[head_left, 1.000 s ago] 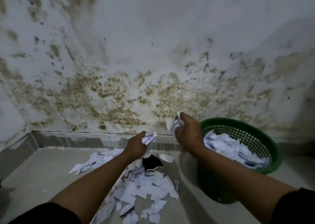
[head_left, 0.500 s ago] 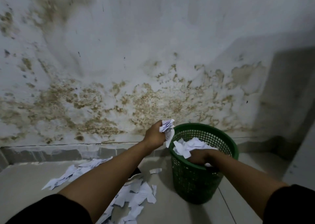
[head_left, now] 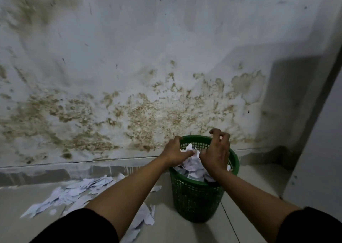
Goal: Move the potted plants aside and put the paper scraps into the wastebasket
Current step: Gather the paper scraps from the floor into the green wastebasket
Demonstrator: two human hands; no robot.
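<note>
A green mesh wastebasket [head_left: 196, 202] stands upright on the floor by the stained wall, holding several white paper scraps [head_left: 194, 166]. My left hand [head_left: 174, 151] is over its left rim, fingers curled, holding a crumpled bunch of scraps [head_left: 191, 153] above the opening. My right hand [head_left: 216, 154] hovers over the basket's right side. Its fingers are spread and loosely bent with nothing in them, and its thumb lies beside the bunch. More paper scraps [head_left: 74, 192] lie on the floor to the left. No potted plant is in view.
Further scraps [head_left: 146, 215] lie under my left forearm, next to the basket. The stained wall [head_left: 148, 94] runs close behind the basket. A white panel [head_left: 318, 150] stands at the right, near the basket.
My left hand carried its scraps rightwards over the basket. My right hand rose out of the basket and spread its fingers. The view swung right.
</note>
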